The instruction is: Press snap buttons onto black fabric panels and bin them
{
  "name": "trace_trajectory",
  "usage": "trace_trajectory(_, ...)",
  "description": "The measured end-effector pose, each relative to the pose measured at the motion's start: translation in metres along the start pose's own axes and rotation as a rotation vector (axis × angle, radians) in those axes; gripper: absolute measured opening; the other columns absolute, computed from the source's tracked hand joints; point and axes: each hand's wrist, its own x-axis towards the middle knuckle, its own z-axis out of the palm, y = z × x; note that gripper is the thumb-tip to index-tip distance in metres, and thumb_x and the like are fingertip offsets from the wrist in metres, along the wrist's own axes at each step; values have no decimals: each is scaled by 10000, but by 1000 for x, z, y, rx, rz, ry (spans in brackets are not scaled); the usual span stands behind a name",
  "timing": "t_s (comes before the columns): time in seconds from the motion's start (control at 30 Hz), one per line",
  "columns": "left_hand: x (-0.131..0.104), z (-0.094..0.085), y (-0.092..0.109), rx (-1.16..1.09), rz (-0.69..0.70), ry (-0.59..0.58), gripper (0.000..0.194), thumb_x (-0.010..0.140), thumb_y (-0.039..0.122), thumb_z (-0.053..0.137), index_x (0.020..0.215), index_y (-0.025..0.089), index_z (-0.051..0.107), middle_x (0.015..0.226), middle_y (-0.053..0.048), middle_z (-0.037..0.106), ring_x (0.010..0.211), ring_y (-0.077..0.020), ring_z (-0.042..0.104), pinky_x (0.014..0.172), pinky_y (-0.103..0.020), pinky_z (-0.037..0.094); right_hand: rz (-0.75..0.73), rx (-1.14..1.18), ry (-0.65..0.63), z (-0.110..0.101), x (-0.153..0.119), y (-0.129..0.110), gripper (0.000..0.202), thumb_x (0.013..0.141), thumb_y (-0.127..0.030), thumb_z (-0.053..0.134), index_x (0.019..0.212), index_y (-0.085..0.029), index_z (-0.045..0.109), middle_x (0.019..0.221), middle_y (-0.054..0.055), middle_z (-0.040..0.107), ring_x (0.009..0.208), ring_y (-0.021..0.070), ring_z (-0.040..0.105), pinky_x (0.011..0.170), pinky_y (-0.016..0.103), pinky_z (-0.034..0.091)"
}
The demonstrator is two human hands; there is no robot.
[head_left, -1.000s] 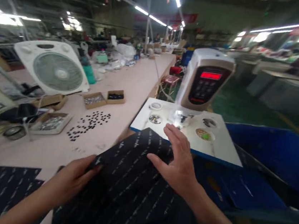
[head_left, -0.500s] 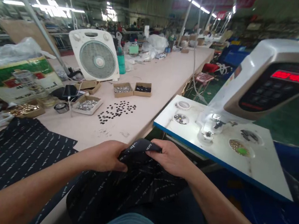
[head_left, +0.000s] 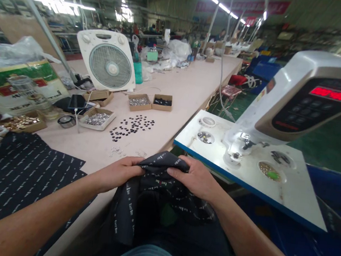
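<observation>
A dark fabric piece with rows of white lettering (head_left: 164, 183) hangs bunched over my lap, its upper edge folded between both hands. My left hand (head_left: 124, 173) grips that edge on the left, fingers tucked under the cloth. My right hand (head_left: 197, 177) pinches the same edge on the right, thumb on top. Another piece of the lettered dark cloth (head_left: 19, 180) lies flat on the table to the left. Just beyond my hands, black snap-like discs (head_left: 132, 127) and tiny metal pieces (head_left: 117, 152) lie scattered on the tabletop.
At the right stands a pressing machine (head_left: 284, 100) with a lit red display, over a white board (head_left: 252, 195) with recessed cups of small parts. Open boxes of metal pieces (head_left: 97, 119) and a box fan (head_left: 110, 61) sit on the long table (head_left: 193, 89).
The cloth's upper edge has been raised and spread, so more lettering shows and a strip hangs at the left. Both hands still hold it, the right slightly lower on the fold.
</observation>
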Motion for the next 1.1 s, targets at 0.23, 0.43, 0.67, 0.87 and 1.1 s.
trace_trajectory(0.23, -1, -1, 7, -128, -69, -191, 463, 767, 318, 780, 1199, 183, 683, 1052, -50, 750, 975, -217, 675, 937, -341, 496, 38, 66, 24, 6, 7, -1, 153, 898, -318, 642, 901, -184, 715, 881, 13, 713, 823, 185, 643, 733, 281, 463)
trace_trajectory(0.43, 0, -1, -4, -89, -99, -199, 284, 807, 326, 739, 1042, 167, 742, 977, -35, 764, 893, -187, 676, 899, -301, 496, 98, 201, -112, 10, 2, -3, 252, 821, -372, 743, 993, -190, 722, 910, 17, 724, 822, 194, 641, 726, 290, 478)
trace_trajectory(0.67, 0, 3, -8, 44, 5, -195, 342, 804, 353, 719, 1093, 172, 693, 1040, -29, 743, 971, -211, 657, 931, -324, 484, 84, 314, -203, 20, -3, 6, 217, 812, -330, 739, 958, -173, 702, 922, 19, 722, 872, 205, 646, 803, 320, 497)
trace_trajectory(0.87, -15, -12, 12, 1063, 166, -35, 285, 779, 170, 609, 1053, 215, 673, 1019, -63, 725, 981, -284, 653, 894, -412, 484, -97, -13, -71, 18, -6, -6, 68, 922, -206, 603, 884, -201, 660, 842, -21, 674, 792, 148, 608, 734, 265, 440)
trace_trajectory(1.1, -36, 9, 16, 820, 154, 122, 860, 708, 391, 778, 1468, 250, 403, 1392, -97, 585, 1234, -295, 560, 1073, -431, 424, -44, 102, -91, 34, -9, -13, 51, 883, -157, 621, 857, -189, 649, 811, -27, 653, 782, 148, 603, 719, 254, 446)
